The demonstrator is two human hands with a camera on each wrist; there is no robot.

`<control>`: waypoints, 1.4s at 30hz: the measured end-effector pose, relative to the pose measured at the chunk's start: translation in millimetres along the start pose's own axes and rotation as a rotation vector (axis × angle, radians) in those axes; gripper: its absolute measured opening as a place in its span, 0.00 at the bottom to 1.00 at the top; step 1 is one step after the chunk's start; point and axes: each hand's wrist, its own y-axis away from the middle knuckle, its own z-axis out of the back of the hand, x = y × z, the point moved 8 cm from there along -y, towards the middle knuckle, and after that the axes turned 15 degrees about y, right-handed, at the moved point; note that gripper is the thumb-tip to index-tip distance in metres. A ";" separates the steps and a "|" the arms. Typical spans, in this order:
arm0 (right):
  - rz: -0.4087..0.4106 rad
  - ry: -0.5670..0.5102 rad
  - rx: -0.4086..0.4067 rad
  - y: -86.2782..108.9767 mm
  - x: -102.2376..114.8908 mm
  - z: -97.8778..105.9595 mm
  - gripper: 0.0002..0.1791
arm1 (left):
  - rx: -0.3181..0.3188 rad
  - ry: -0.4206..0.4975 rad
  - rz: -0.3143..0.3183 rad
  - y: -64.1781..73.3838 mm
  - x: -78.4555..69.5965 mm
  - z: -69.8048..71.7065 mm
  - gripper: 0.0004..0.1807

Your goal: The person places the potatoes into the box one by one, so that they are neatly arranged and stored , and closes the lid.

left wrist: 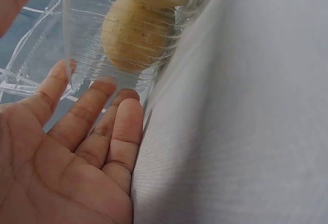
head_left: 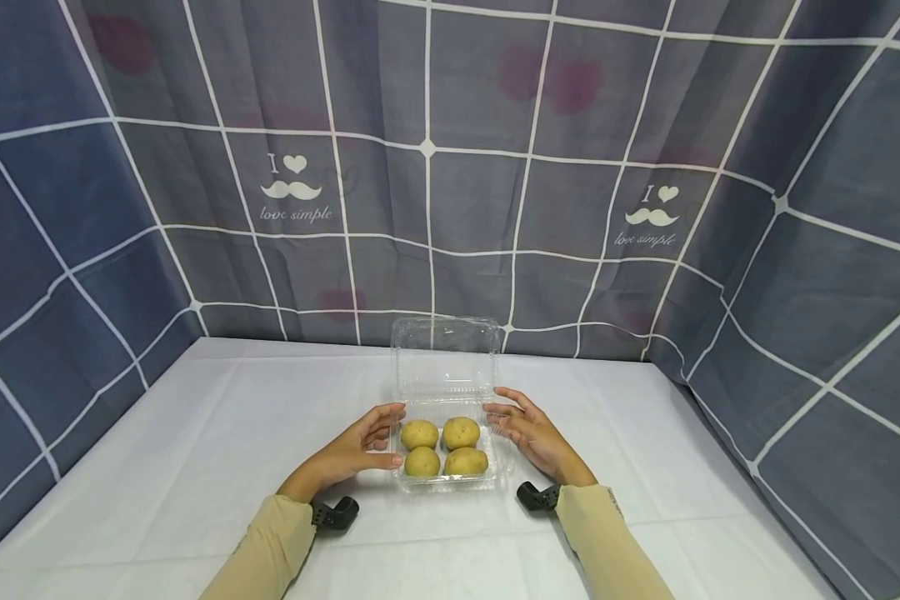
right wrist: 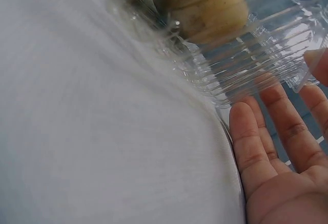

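Observation:
A clear plastic clamshell box [head_left: 450, 482] sits on the white cloth, its hinged lid [head_left: 446, 358] raised at the back. Several yellow potatoes [head_left: 461, 433] lie inside in two rows. At the box's left side is my left hand [head_left: 352, 446], thumb near the front corner and fingers further back. In the left wrist view its fairly straight fingertips [left wrist: 105, 84] meet the ribbed wall. My right hand [head_left: 536, 437] is at the opposite side, fingers extended. The right wrist view has its fingertips [right wrist: 266, 80] right at the clear wall, with a potato [right wrist: 215, 14] behind the plastic.
White cloth [head_left: 270, 400] covers the table. A grey-blue checked curtain [head_left: 465, 200] rises behind it, with more curtain [head_left: 832, 350] along the right and left sides. Each wrist wears a black camera mount [head_left: 335, 513].

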 end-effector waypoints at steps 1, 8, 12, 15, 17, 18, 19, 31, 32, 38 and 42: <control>0.001 0.001 0.001 0.3 0.2 -0.1 0.38 | 0.000 -0.001 0.000 0.3 -0.2 -0.2 0.51; 0.015 0.001 0.008 0.8 1.0 -0.1 0.38 | -0.001 -0.004 -0.003 1.0 -0.7 -0.5 0.51; 0.023 -0.003 0.009 0.3 1.4 0.0 0.37 | 0.001 0.014 -0.013 1.0 -1.0 -0.1 0.52; 0.025 -0.008 0.010 0.0 1.7 -0.4 0.36 | -0.009 0.033 -0.020 1.0 -0.6 1.7 0.54; 0.024 -0.011 0.008 0.0 1.6 -0.5 0.35 | -0.023 0.042 -0.018 0.9 -0.2 3.2 0.57; 0.022 -0.013 0.007 0.0 1.5 -0.5 0.35 | -0.035 0.043 -0.016 0.9 -0.2 4.1 0.58; 0.021 -0.015 0.005 0.0 1.4 -0.6 0.34 | -0.047 0.047 -0.012 0.9 -0.2 5.0 0.59; 0.032 -0.017 -0.008 -0.8 1.1 -0.8 0.30 | -0.061 0.080 -0.014 0.4 -7.1 6.6 0.75; 0.031 -0.019 -0.007 -0.7 1.0 -1.0 0.29 | -0.055 0.079 -0.013 0.3 -7.5 6.4 0.75; 0.046 -0.023 -0.003 -0.5 1.9 -0.8 0.25 | -0.033 0.076 -0.025 -0.8 -10.3 5.9 0.74; 0.046 -0.026 -0.012 -0.5 2.1 -0.2 0.25 | -0.029 0.087 -0.024 -2.0 -10.5 5.2 0.70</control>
